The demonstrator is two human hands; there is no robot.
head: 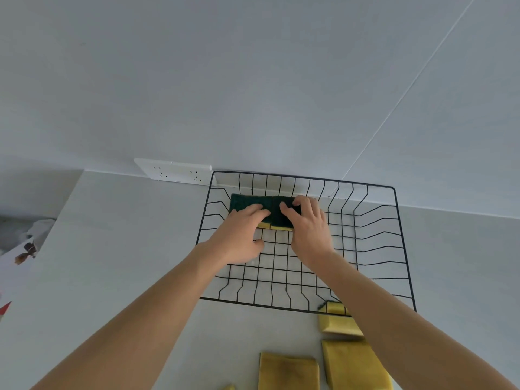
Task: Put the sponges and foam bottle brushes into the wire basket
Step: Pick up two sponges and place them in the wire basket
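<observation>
A black wire basket stands on the white counter against the wall. Two green-topped yellow sponges lie side by side in its far left corner. My left hand rests its fingers on the left sponge. My right hand has fingers and thumb on the right sponge. In front of the basket lie several yellow sponges: one at the basket's front rim, one below it, one to its left. No bottle brush is in view.
A white double wall socket sits left of the basket at the foot of the wall. The counter's left edge drops off to clutter, with printed paper beyond it.
</observation>
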